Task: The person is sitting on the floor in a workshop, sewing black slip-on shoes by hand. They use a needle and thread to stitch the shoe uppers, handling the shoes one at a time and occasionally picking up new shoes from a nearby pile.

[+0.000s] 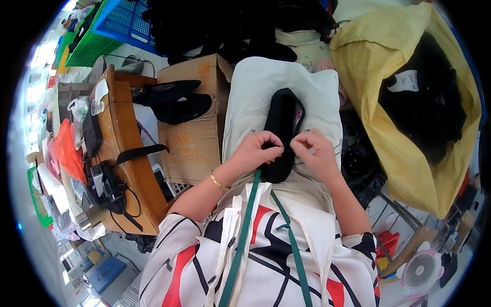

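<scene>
A black cloth shoe lies lengthwise on the white cloth over my lap, its patterned inside showing along the right edge. My left hand comes in over the shoe's near half, thumb and forefinger pinched together above it. Just across from it, at the shoe's right side, my right hand is also pinched, fingertips close to those of the left. Whatever sits between the fingertips of either hand is too small to make out.
Several black shoes rest on a cardboard box at left, beside a wooden table. A yellow sack of black items stands at right. More black pieces are heaped at the far side. A fan stands lower right.
</scene>
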Motion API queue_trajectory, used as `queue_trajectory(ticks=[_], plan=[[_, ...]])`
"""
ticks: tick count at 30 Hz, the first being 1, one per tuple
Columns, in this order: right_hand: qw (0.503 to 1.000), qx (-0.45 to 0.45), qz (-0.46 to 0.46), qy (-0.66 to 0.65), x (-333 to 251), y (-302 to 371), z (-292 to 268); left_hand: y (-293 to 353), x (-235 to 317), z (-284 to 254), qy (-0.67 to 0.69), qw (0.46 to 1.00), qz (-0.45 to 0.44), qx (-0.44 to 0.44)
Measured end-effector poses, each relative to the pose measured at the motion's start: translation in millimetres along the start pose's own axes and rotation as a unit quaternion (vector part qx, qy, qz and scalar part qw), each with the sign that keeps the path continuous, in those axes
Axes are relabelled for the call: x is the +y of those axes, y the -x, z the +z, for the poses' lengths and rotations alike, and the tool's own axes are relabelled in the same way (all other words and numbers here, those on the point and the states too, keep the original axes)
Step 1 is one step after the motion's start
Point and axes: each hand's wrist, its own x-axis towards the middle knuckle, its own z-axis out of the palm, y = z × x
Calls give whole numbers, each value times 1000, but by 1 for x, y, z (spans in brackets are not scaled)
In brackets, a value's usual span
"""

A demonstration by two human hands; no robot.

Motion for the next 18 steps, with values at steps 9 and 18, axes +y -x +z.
queue_trajectory(ticks=[9, 18], plan=[[957, 82, -225, 165, -12, -7, 22, -1, -3, 8, -80, 996, 35, 14], [878, 3, 219, -425, -25, 5, -43, -2, 11, 6, -145, 988, 30, -50]])
